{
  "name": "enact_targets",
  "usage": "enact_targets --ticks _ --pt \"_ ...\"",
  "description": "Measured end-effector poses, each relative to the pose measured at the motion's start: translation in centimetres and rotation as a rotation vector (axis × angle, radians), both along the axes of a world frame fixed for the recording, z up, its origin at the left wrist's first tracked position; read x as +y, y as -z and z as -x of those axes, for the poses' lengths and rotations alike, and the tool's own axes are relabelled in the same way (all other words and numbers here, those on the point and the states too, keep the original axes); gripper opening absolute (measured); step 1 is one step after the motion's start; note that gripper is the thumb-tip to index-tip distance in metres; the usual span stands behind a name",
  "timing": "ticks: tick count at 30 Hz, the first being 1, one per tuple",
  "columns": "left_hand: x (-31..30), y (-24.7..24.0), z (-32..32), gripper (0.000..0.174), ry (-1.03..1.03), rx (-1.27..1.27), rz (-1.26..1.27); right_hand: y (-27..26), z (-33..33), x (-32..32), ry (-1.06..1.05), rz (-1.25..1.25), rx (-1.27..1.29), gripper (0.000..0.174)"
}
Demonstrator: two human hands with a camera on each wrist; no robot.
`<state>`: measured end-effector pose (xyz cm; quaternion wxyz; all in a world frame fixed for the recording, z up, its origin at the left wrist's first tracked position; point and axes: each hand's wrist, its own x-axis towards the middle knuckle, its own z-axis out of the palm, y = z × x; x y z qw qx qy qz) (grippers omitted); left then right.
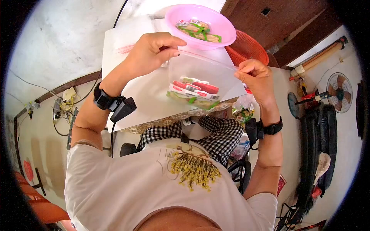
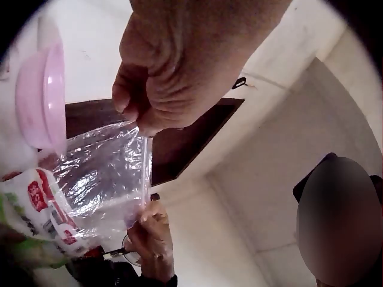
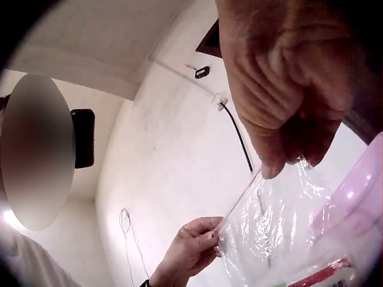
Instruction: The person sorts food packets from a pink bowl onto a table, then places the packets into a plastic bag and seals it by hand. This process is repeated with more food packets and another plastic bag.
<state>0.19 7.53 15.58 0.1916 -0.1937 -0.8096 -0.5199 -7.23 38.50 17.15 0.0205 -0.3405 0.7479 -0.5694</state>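
Note:
A clear zip bag (image 1: 200,65) hangs between the two hands, several printed red, white and green packets (image 1: 194,91) lying in its lower part. The left hand (image 1: 156,52) pinches one top corner between thumb and fingers; the right hand (image 1: 255,77) pinches the opposite corner. The bag's top edge is stretched nearly straight between them. In the left wrist view the bag (image 2: 108,173) shows creased film beside the packets (image 2: 45,203). The right wrist view has the bag (image 3: 275,221) under the right hand's (image 3: 293,101) fingertips.
A pink basin (image 1: 227,32) with several green packets (image 1: 198,31) stands at the table's far side, a red basket (image 1: 246,48) to its right. Clear bags with pink edges (image 1: 126,49) lie near the left forearm on the white table (image 1: 135,104). A bagged item (image 1: 243,109) is below the right hand.

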Motion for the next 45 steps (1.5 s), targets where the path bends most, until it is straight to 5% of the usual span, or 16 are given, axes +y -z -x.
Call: enact_targets --ticks 5,8,14,23,41,45 --pt "0.6 -0.4 -0.5 0.006 0.025 -0.132 -0.051 0.0 1.3 0.9 -0.059 -0.073 -0.148 0.023" --pt "1.1 -0.9 -0.6 0.009 -0.003 -0.193 -0.023 -0.8 0.9 0.1 0.071 -0.269 0.035 0.037" --pt "1.8 -1.0 -0.5 0.007 0.036 -0.246 -0.058 -1.9 -1.2 -5.1 0.000 -0.324 0.813 0.046" --pt "2.1 -1.1 -0.5 0.008 0.000 -0.201 -0.054 -1.4 -1.6 -6.1 -0.038 -0.377 0.527 0.014" --pt "2.6 -1.9 0.9 0.003 0.042 0.155 0.381 -1.7 -1.8 -6.3 -0.054 -0.413 0.650 0.022" --pt "1.5 -1.8 0.2 0.008 0.006 -0.011 0.250 -1.7 -1.8 -6.0 -0.052 -0.411 0.622 0.021"
